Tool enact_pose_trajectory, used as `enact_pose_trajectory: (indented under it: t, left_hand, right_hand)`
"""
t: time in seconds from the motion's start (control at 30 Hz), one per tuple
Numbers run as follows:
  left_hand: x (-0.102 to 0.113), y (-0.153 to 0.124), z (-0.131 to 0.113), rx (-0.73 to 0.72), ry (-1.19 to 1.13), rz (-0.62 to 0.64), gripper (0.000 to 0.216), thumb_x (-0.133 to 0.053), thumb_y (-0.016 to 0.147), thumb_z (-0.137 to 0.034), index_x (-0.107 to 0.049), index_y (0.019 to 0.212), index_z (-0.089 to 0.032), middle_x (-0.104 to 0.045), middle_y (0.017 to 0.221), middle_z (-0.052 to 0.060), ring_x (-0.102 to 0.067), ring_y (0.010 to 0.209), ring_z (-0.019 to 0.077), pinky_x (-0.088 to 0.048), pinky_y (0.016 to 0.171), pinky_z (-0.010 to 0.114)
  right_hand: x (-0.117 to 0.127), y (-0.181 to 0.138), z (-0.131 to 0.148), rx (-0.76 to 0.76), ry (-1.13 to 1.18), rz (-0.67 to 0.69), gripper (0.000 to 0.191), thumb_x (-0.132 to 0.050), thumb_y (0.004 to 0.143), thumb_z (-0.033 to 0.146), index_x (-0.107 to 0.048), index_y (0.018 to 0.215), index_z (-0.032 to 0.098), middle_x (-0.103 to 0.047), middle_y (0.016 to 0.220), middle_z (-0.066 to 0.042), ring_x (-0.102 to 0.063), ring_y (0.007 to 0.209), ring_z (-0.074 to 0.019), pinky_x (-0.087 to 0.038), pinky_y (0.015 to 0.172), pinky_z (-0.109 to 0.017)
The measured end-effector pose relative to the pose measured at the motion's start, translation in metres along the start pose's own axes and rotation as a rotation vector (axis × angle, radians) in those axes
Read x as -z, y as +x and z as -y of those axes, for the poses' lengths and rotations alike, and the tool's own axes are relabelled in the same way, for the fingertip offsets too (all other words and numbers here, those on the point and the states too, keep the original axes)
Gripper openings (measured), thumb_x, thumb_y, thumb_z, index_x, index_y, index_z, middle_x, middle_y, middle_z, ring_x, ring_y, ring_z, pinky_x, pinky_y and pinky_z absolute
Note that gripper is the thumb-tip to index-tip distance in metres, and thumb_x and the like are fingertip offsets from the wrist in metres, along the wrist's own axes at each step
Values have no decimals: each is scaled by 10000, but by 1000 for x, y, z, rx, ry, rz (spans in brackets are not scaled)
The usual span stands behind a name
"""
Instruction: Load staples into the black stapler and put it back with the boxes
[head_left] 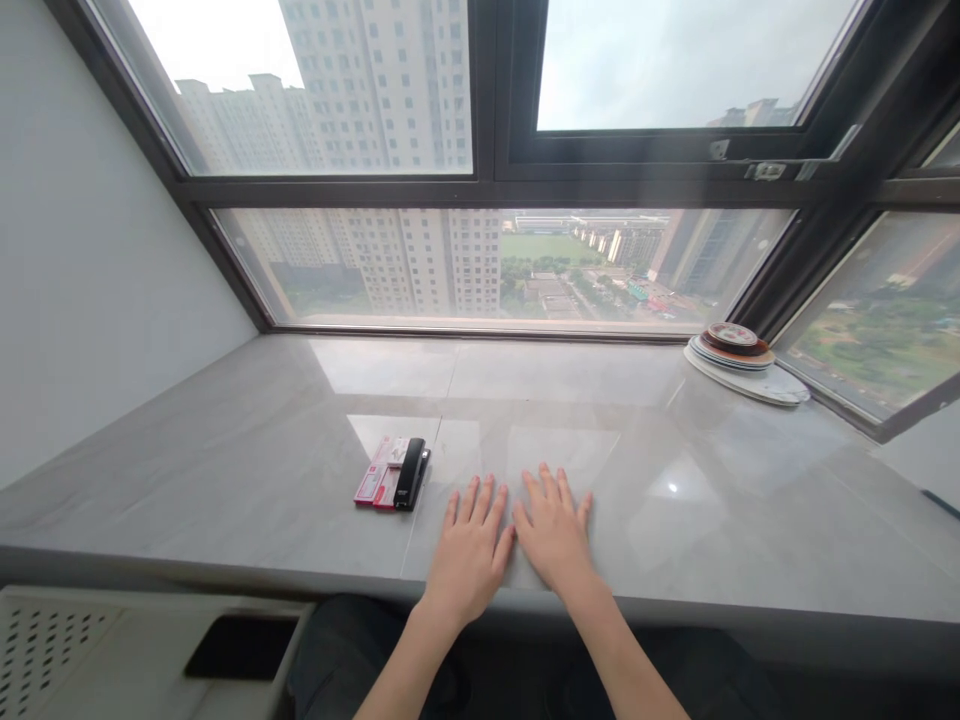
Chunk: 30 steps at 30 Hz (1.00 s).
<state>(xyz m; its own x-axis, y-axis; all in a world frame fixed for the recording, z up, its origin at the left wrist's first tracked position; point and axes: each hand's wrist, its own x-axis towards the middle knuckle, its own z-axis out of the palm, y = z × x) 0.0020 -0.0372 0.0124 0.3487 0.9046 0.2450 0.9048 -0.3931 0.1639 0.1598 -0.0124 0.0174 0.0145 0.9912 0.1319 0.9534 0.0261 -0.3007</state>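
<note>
A black stapler (410, 473) lies on pink staple boxes (377, 483), untouched, just left of the left hand (469, 548). Left hand and right hand (553, 533) rest flat, fingers spread, empty, thumbs touching; nothing is begun.

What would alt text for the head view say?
Left hand and right hand lie flat, empty, side by side on a grey sill. A black stapler and red boxes lie left; plates far right.
</note>
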Motion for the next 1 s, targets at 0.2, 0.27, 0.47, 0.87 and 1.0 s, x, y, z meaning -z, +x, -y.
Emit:
enact_pose_trajectory:
  t: [0.2,0.27,0.47,0.87,1.0]
  left_hand:
    - [-7,-2,2,-16,0,-8,649,-399,1051,-337,-163,1656,-343,-238,1706,6,-70,1604,290,-145,1284,590]
    - [-14,-3,5,39,-16,-23,635,-378,1063,-324,-148,1654,-358,-221,1711,-12,-84,1604,264,-174,1290,567]
    - [-5,-6,10,28,-145,-36,528,-444,1020,-232,-427,1547,-260,-444,1606,61,-363,1513,285,-354,1223,515]
    - [11,10,-9,138,-181,-129,457,-445,1027,-279,-521,1476,-316,-493,1546,49,-447,1400,284,-426,1133,483]
    - [4,22,-12,58,-74,-53,471,-397,1048,-326,-478,1511,-358,-421,1615,12,-313,1506,314,-287,1213,579]
  right_hand:
    - [1,35,107,216,292,11,689,-446,999,514,-344,1596,185,-598,1396,-180,-514,1294,-362,-85,1215,-626]
    - [-6,51,142,247,336,66,782,-493,968,584,-302,1600,165,-561,1413,-203,-532,1258,-371,-246,1157,-591]
    - [-18,99,165,152,330,218,576,-580,922,535,-543,1327,127,-616,1311,-216,-560,1198,-357,-397,1007,-514]
    - [31,66,1,221,344,28,403,-499,959,256,-621,1343,277,-668,1360,-57,-570,1276,-235,-149,1227,-509]
    - [18,52,12,155,392,-148,261,-576,942,402,-681,1124,247,-724,1180,-57,-613,1171,-239,-42,1243,-562]
